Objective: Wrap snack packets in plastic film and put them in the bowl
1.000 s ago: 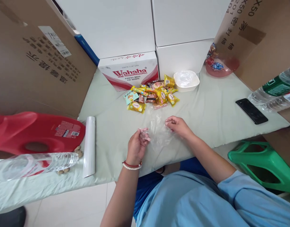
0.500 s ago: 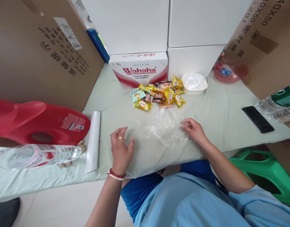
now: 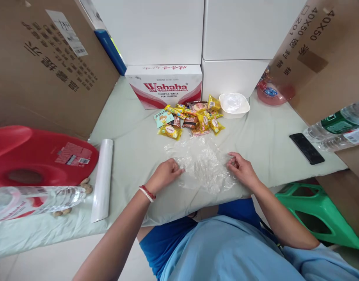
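A crumpled sheet of clear plastic film (image 3: 207,168) lies on the cloth-covered table in front of me. My left hand (image 3: 166,173) pinches its left edge between thumb and fingers. At the right edge, my right hand (image 3: 240,168) has its fingers closed on the film as well. Just beyond the film is a pile of wrapped snacks (image 3: 191,121), mostly yellow and brown packets. Beside the pile on the right stands a white plastic bowl (image 3: 234,113), with something clear inside it.
On the left lie a white roll (image 3: 102,181), a red jug (image 3: 47,156) and a water bottle (image 3: 36,201). A Wahaha carton (image 3: 164,88) stands at the back. To the right are a phone (image 3: 306,148), water bottles (image 3: 339,123), a red bowl (image 3: 276,95) and a green stool (image 3: 320,210).
My left hand has moved right and closed on the film's left edge. The film is spread a little wider and nearer to me. The camera view has shifted slightly.
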`<state>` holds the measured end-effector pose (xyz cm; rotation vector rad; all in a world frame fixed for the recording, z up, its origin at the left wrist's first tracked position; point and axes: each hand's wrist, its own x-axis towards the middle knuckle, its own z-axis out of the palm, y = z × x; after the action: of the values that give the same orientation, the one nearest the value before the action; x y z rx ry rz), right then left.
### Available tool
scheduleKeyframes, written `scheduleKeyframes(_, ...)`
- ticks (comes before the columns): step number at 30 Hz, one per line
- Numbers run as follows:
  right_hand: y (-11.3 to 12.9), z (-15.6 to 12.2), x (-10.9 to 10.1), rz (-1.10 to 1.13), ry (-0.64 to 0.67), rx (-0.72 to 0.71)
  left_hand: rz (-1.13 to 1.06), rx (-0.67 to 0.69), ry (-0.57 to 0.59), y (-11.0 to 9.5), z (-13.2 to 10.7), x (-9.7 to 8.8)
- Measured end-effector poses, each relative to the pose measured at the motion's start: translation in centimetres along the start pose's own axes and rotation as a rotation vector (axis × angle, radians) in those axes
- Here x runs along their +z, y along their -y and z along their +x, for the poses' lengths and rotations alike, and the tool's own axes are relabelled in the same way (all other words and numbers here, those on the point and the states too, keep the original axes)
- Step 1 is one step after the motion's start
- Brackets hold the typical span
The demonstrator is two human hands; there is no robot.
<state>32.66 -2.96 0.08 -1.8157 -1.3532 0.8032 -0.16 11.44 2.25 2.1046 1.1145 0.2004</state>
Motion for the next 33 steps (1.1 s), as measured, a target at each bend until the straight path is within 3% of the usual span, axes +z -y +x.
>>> scheduleKeyframes(4,-0.7,-0.4,-2.4,0.241,0.308,0.137,-0.048,0.124,0.137,1.4,-3.1,-0.7)
scheduleKeyframes(5,-0.7,0.1,-3.0,0.293,0.335,0.175,-0.05,0.136,0.147,1.6,-3.6,-1.0)
scheduleKeyframes(7,-0.7,1.8,-3.9,0.328,0.262,0.253,-0.016,0.146,0.13,1.7,-4.3,-1.7)
scheduleKeyframes(9,-0.6,4.1,-4.3,0.261,0.077,0.301,0.067,0.135,-0.006,1.1,-4.4,-2.2)
scheduleKeyframes(11,-0.1,6.3,-3.9,0.089,-0.113,0.257,0.162,0.096,-0.25,-0.2,-4.2,-2.0)
scheduleKeyframes(13,1.0,7.4,-2.4,-0.104,-0.211,0.099,0.219,0.069,-0.464,-2.1,-3.7,-1.0)
scheduleKeyframes(15,2.6,7.3,0.2,-0.244,-0.198,-0.138,0.253,0.089,-0.534,-3.7,-3.0,0.8)
scheduleKeyframes(18,4.3,5.8,4.3,-0.403,-0.013,-0.421,0.381,0.096,-0.452,-3.8,-2.0,3.6)
scheduleKeyframes(21,3.3,4.9,6.0,-0.589,0.138,-0.401,0.514,-0.039,-0.369,-1.2,-1.5,4.9)
scheduleKeyframes(25,-1.0,5.1,2.9,-0.701,0.071,-0.253,0.54,-0.14,-0.32,2.1,-1.9,4.6)
scheduleKeyframes(28,-2.2,5.9,0.4,-0.667,-0.067,-0.227,0.535,-0.14,-0.313,2.4,-2.2,4.3)
scheduleKeyframes(30,-0.5,7.0,0.4,-0.646,-0.113,-0.271,0.535,-0.14,-0.307,2.0,-2.2,4.2)
scheduleKeyframes(33,4.8,10.0,3.0,-0.637,-0.018,-0.483,0.546,-0.155,-0.296,1.6,-2.1,4.2)
